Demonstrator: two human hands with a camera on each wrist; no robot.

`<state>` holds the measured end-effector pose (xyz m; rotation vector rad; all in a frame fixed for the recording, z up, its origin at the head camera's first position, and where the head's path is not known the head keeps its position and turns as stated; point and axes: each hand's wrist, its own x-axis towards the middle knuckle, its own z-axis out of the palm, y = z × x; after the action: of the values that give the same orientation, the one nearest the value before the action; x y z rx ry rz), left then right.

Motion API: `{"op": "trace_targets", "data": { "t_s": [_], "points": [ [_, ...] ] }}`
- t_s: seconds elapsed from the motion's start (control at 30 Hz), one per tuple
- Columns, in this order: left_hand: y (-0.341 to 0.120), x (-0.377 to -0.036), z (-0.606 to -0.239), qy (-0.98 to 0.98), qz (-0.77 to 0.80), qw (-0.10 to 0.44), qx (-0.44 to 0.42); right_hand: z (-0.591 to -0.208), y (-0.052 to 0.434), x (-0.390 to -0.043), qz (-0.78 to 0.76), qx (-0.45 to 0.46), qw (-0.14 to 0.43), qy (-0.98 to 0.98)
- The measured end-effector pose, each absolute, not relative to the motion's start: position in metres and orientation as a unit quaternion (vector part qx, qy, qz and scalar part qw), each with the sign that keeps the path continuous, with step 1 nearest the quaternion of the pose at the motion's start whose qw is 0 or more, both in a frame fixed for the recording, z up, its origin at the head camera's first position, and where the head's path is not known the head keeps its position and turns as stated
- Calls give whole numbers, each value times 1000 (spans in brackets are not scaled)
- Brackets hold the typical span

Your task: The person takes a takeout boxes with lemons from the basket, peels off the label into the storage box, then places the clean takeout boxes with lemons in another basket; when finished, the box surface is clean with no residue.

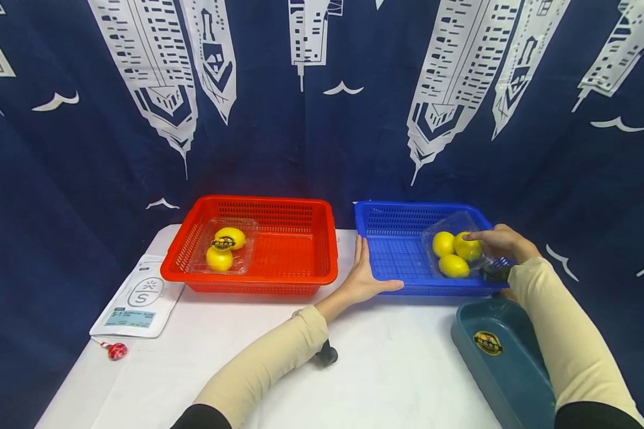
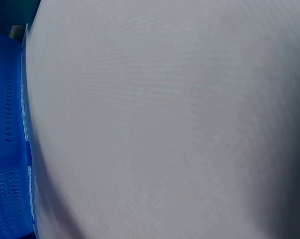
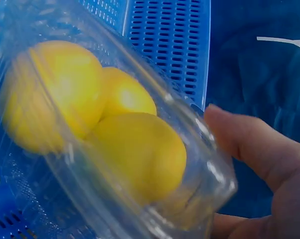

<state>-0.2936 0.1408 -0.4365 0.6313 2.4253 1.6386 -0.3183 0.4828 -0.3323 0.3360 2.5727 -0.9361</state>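
Observation:
A blue basket stands on the white table, right of a red basket. My left hand lies flat against the blue basket's near left corner, fingers straight along the side wall, thumb along the front. My right hand grips the right end of a clear plastic box with three lemons inside the blue basket. In the right wrist view the box is tilted and blurred, with the lemons close together and my fingers curled at its end. The left wrist view shows only table and basket wall.
A second clear box of lemons lies in the red basket's left part. A teal tray with a round label sits at the near right. A white pouch and a small red wrapped sweet lie at the left. A dark blue curtain hangs behind.

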Motion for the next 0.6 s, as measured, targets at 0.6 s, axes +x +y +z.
{"op": "trace_targets", "data": {
  "t_s": [0.6],
  "points": [
    [141, -294, -437, 811, 542, 72, 210, -338, 481, -323, -330, 211, 121, 912]
  ]
}}
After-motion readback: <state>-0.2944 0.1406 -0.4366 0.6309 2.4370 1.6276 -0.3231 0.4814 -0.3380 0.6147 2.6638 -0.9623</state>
